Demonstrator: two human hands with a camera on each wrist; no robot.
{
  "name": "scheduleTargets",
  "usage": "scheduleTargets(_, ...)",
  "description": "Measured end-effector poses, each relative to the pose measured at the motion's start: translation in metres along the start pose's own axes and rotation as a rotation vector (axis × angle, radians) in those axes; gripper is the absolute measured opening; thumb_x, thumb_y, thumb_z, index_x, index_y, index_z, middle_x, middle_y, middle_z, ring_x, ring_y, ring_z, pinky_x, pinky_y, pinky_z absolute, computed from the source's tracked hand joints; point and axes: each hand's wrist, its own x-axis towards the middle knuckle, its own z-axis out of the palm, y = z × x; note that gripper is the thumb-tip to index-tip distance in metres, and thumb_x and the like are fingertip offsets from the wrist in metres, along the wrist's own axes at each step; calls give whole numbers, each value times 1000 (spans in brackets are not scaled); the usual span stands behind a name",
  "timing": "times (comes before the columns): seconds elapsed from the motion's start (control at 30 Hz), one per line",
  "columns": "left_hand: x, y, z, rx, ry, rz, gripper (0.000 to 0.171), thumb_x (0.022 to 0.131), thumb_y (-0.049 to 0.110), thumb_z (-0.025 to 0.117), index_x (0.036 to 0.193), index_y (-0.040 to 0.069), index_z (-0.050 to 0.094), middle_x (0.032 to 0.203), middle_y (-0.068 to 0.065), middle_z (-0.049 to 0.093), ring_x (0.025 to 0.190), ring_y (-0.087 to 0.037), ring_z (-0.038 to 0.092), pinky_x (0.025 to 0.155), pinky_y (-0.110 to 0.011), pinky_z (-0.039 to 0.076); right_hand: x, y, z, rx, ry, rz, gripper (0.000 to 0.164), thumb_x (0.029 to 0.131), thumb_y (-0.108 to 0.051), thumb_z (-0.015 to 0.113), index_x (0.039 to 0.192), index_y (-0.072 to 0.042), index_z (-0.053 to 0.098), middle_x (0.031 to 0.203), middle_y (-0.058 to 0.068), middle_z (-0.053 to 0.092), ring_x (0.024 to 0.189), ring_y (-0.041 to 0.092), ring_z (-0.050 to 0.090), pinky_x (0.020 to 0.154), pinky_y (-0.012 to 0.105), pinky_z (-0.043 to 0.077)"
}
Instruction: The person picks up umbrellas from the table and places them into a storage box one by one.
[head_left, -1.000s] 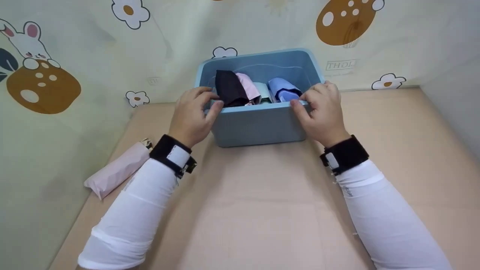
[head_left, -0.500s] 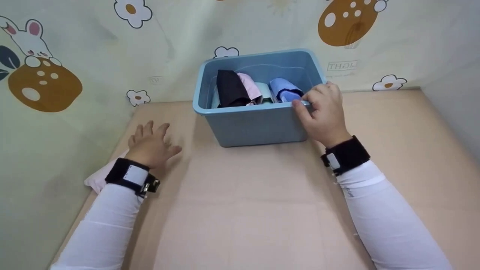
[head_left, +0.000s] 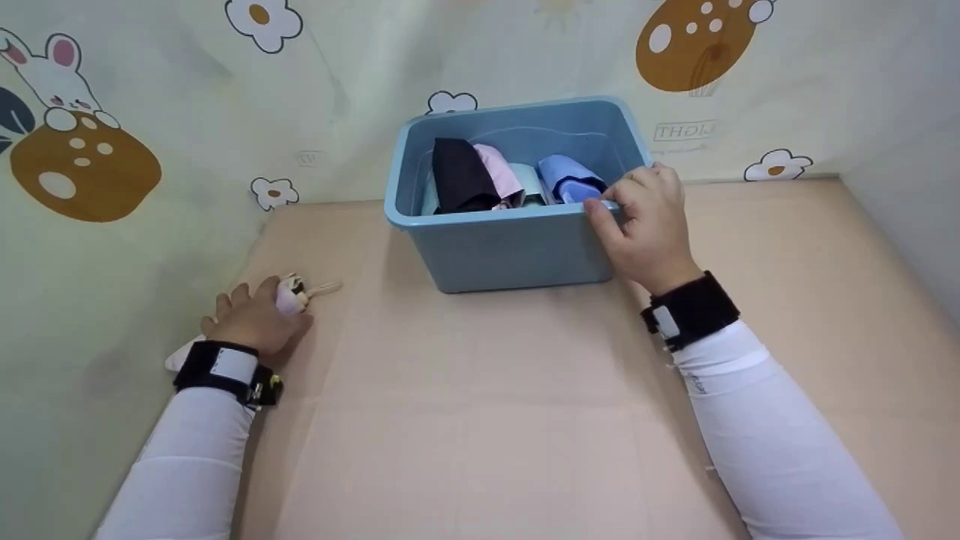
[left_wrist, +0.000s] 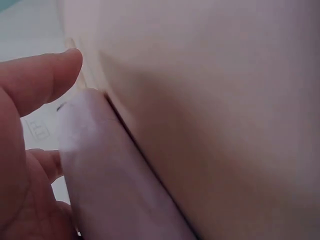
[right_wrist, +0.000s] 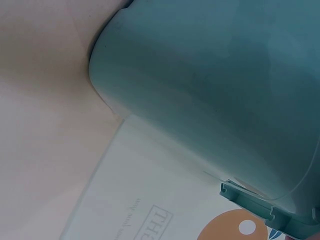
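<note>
My left hand (head_left: 259, 319) lies over a folded pink umbrella (head_left: 289, 298) at the left of the table, covering its middle. A pale cord loop sticks out at its far end. In the left wrist view the thumb (left_wrist: 42, 75) stands off from the umbrella (left_wrist: 107, 165), with other fingertips along its far side. My right hand (head_left: 649, 229) grips the near right corner of a blue plastic bin (head_left: 517, 251), thumb outside the rim. Rolled black (head_left: 461, 176), pink (head_left: 499, 171), pale green (head_left: 527, 182) and blue (head_left: 566, 176) bundles stand inside, looking like folded umbrellas.
The bin stands on a beige-covered table (head_left: 480, 420), close to a patterned wall covering (head_left: 352, 97) at the back. That covering also runs along the left side, right beside the pink umbrella. A plain pale wall (head_left: 915, 150) bounds the right.
My left hand has let go of the bin's near left corner and moved left and down onto the pink umbrella. The right hand has kept its grip on the bin's corner.
</note>
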Motion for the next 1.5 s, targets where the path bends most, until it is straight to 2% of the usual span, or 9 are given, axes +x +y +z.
scheduleTargets(0.2, 3, -1, 4, -9, -9, -29, 87, 100, 47, 57, 165, 5, 18, 154, -44, 29, 139, -67, 27, 106, -84, 20, -1, 1, 0, 12, 4, 16, 41, 98, -35, 63, 76, 0, 62, 80, 16, 58, 98, 40, 50, 119, 59, 26)
scheduleTargets(0.33, 5, -2, 8, 11, -5, -36, 78, 104, 39, 53, 165, 5, 18, 151, -44, 32, 136, -68, 31, 106, -82, 23, -1, 1, 1, 13, -3, 19, 41, 99, -34, 62, 76, 0, 62, 80, 15, 58, 98, 39, 50, 120, 59, 26)
scheduleTargets(0.53, 5, 0, 10, 22, -8, -32, 69, 105, 26, 50, 164, 4, 22, 148, -42, 36, 132, -64, 35, 105, -80, 26, -1, 0, 0, 4, -22, 31, 42, 99, -36, 62, 77, 0, 63, 82, 15, 58, 99, 38, 50, 120, 58, 26)
scheduleTargets(0.77, 1, 3, 6, 35, 20, 10, 66, 98, 14, 52, 159, 2, 31, 140, -41, 45, 121, -60, 44, 100, -77, 33, -1, 1, 1, 9, -11, 20, 42, 98, -37, 63, 77, -1, 63, 81, 15, 59, 98, 39, 51, 118, 58, 28)
scheduleTargets(1.03, -2, 1, 5, 26, 61, 61, 74, 91, 17, 66, 156, -1, 35, 138, -41, 47, 119, -60, 46, 97, -76, 35, 0, 0, 1, 1, 0, -7, 42, 99, -37, 61, 76, -1, 63, 81, 15, 59, 96, 39, 53, 119, 60, 27)
scheduleTargets(1.5, 3, 3, 8, 31, 105, 119, 71, 88, 16, 75, 149, -1, 42, 129, -37, 55, 111, -55, 49, 91, -73, 39, 0, 0, 0, -11, -1, -3, 45, 100, -39, 60, 77, 0, 61, 81, 16, 59, 97, 40, 51, 116, 61, 29)
